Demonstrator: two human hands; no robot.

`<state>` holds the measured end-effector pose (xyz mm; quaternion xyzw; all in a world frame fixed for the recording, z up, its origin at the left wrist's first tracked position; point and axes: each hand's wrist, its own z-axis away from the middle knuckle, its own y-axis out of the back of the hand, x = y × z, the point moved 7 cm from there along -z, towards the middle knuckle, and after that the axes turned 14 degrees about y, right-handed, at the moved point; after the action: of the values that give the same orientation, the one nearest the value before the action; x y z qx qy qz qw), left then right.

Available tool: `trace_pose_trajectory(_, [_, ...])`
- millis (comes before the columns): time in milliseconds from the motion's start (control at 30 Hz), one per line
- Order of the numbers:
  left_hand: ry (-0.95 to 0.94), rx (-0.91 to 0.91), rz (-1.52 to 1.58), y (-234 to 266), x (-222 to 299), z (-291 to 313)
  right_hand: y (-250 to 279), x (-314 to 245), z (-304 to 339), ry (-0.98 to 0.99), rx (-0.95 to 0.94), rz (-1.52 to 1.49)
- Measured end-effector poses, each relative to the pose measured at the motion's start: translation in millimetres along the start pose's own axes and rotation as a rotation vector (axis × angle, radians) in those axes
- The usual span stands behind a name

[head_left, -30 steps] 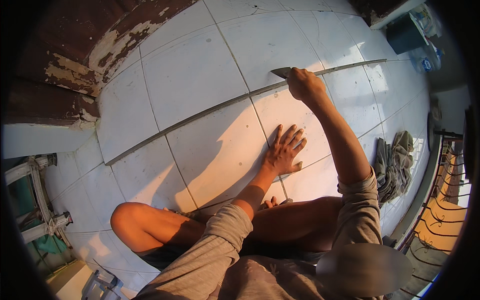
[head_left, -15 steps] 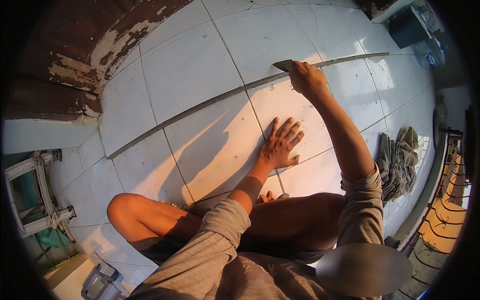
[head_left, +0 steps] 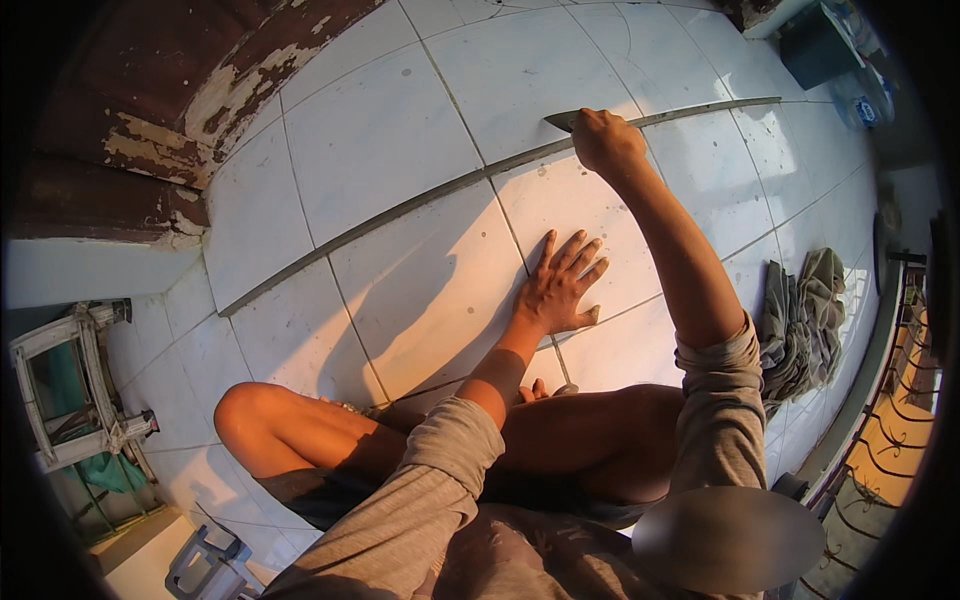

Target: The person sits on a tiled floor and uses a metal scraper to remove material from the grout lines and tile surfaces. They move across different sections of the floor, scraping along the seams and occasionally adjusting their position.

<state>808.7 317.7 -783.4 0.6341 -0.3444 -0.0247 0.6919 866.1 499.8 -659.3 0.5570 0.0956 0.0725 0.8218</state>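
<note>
Dark pointed blade (head_left: 561,121) in the right hand (head_left: 608,142), at a raised-looking edge across a tiled floor (head_left: 385,150)

Nearest, the person's folded legs (head_left: 300,430) span the foreground. At near left lies a grey plastic object (head_left: 205,562), only partly in view. Beyond it, at the left, stands a weathered pale frame (head_left: 85,447). At the right, a crumpled grey-green cloth (head_left: 800,320) lies on the tiles, with a dark metal railing (head_left: 880,418) to its right.

Farther in, the left hand (head_left: 556,296) rests palm down on a sunlit tile, fingers spread wide and thumb out to the right; it holds nothing. A long shadow (head_left: 400,325) falls on the tiles to its left.

Farther still, the right hand is closed in a fist about the blade's handle, which the fingers hide. The blade emerges on the fist's left; its tip points left, and its long axis runs roughly left to right. It lies just beside the grey edge strip (head_left: 400,212), which slants from near left to far right; whether it touches the tile cannot be told. The fist covers part of this strip.

At far left is peeling brown woodwork (head_left: 150,145); at far right, a dark bin (head_left: 815,50) stands near a clear plastic container (head_left: 858,108).
</note>
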Motion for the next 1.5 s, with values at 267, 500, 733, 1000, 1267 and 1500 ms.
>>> trace_pose_trajectory(267, [0.029,-0.036,-0.009,3.8,3.5,4.5,-13.6,-7.5,-11.3,0.041,0.013,-0.003])
trace_pose_trajectory(500, [-0.023,0.173,0.217,32.6,-27.1,21.4,-27.2,35.6,54.9,0.041,-0.114,-0.488])
trace_pose_trajectory(733, [0.288,0.362,0.019,117.7,-166.7,83.2,-78.8,171.3,80.5,-0.166,-0.218,-0.125])
trace_pose_trajectory(1000, [0.410,0.255,-0.103,115.0,-185.5,103.1,-64.5,187.2,101.2,-0.232,-0.081,0.337])
trace_pose_trajectory(1267, [0.401,0.264,-0.096,120.7,-188.1,106.8,-54.0,166.3,79.9,-0.192,-0.127,0.299])
trace_pose_trajectory(1500, [0.390,0.273,-0.117,122.6,-188.4,101.8,-68.2,145.4,63.4,-0.074,-0.158,0.282])
